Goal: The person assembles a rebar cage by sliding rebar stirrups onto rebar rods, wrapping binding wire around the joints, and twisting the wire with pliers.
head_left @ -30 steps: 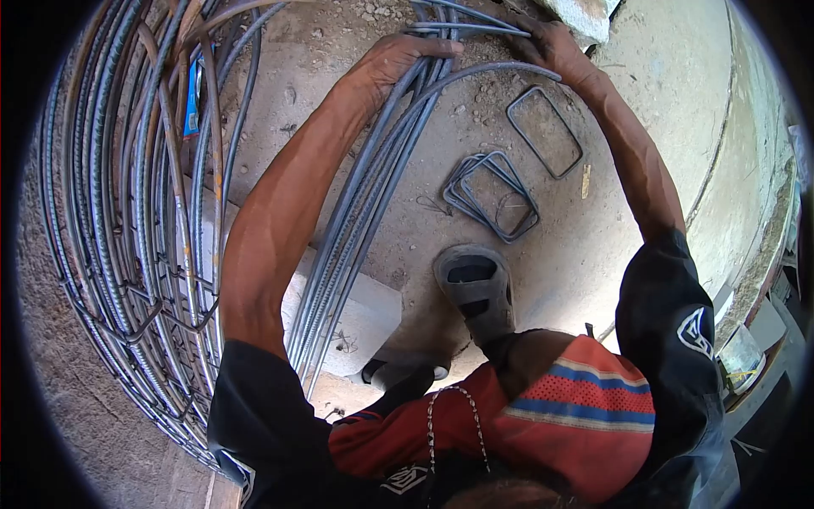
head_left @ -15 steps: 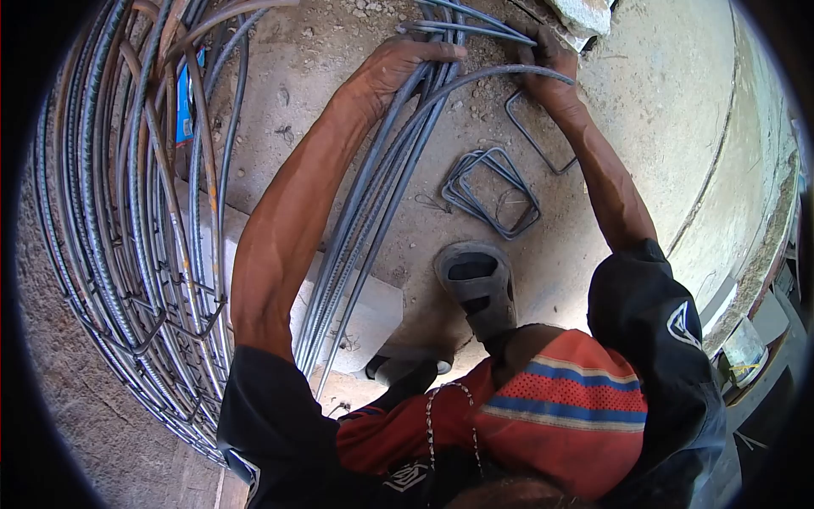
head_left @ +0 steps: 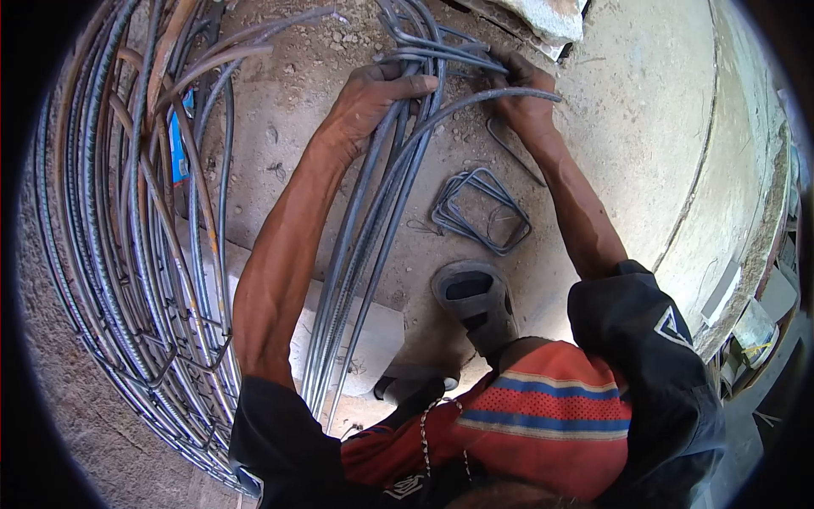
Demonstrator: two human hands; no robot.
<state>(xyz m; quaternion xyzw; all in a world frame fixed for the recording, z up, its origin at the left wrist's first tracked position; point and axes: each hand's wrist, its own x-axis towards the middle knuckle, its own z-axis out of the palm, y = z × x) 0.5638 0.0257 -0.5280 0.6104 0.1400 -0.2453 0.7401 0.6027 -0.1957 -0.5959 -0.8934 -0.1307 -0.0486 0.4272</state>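
Clasps the rod bundle [head_left: 349, 259] over the floor [head_left: 564, 229] in the fingers of the left hand [head_left: 370, 99], presumably to keep lengths together. Places right hand [head_left: 526, 95] at the bent ends [head_left: 462, 57]; cannot tell its finger grip.

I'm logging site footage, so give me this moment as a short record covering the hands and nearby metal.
Left hand: clasped around a bundle of long grey steel bars
Right hand: at bent grey metal rods crossing the bundle; grip unclear
Floor: overlapping rectangular grey metal loops, beyond a dark grey sandal
Left side: mass of curved grey and rusty steel bars, flat blue item among them
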